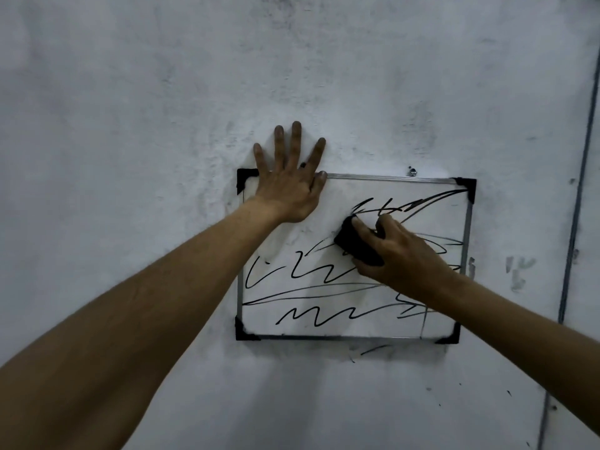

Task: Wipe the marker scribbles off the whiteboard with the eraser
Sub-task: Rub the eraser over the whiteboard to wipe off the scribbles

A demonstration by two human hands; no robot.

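Observation:
A small whiteboard (324, 326) with a metal frame and black corner caps hangs on a pale wall. Black marker scribbles (318, 315) cover its right, middle and lower parts; the upper left area looks mostly wiped. My left hand (289, 186) presses flat with spread fingers over the board's top left edge, the fingers reaching onto the wall above. My right hand (399, 251) grips a black eraser (355, 243) and holds it against the board just right of its middle, below the top scribble.
The wall (162, 125) around the board is smudged grey. Stray marker strokes (373, 349) sit on the wall below the board's frame. A small hook (412, 172) shows above the top edge. A thin vertical conduit (574, 222) runs down the wall at the far right.

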